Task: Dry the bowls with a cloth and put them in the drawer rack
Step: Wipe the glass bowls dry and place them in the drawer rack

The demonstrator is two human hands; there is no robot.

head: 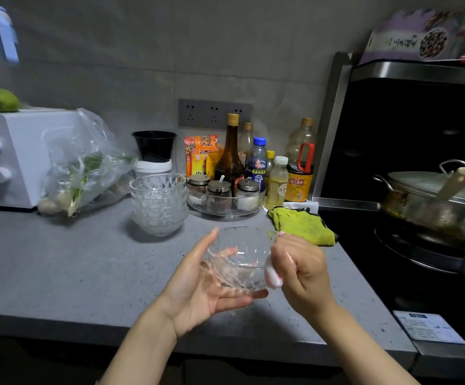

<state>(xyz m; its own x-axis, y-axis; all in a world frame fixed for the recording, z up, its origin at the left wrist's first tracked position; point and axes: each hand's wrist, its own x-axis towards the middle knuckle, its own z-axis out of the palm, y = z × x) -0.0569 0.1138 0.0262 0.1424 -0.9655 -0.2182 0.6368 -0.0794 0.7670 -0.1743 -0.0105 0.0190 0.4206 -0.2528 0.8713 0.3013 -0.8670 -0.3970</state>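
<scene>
In the lower middle of the frame the left hand (198,284) lies flat and spread, palm turned toward the right, its straight fingers cradling a clear cut-glass bowl (236,262) from the left and from underneath. The bowl is tilted and held above the table (59,259), not resting on it. At the bowl's right rim the right hand (300,270) is curled into a fist around a small white cloth (273,276) with a pinkish tint, and the cloth touches the glass. Just behind the hands, toward the middle of the frame, a stack of glass bowls (159,204) of the same pattern stands upright on the table. To the right of the stack sits a round clear tray (225,211) holding lidded spice jars, and behind it stands a row of bottles, among them a tall brown bottle (230,154). A yellow-green rag (300,225) lies crumpled at the table's right edge, beside the stove (420,259), where a lidded wok (434,190) sits on the burner. At the left of the frame a white oven (17,157) stands against the wall, with a clear plastic bag (86,168) of greens leaning on it.
</scene>
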